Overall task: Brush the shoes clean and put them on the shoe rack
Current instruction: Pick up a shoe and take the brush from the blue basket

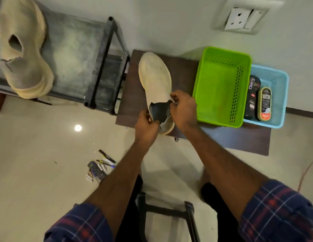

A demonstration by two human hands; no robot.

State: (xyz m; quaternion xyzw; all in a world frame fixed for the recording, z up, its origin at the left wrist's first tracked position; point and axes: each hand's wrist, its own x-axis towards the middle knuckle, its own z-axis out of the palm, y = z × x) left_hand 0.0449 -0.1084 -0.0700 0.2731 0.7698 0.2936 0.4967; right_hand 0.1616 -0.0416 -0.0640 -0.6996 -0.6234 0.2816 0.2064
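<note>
Both arms extended, left hand (146, 125) and right hand (183, 109) each pinching the collar of the beige shoe (155, 79) on the dark table (222, 138) at frame centre, second shoe (21, 49) on the shoe rack (99, 67) upper left, glossy tile floor (38, 145) below.

A cream slip-on shoe (154, 79) lies on the dark bench (183, 67), toe pointing away, its dark-lined opening spread at the collar. Its mate (23, 49), same cream knit with a pale sole, rests on the top shelf of the black-framed shoe rack (103, 58) to the left.
</note>
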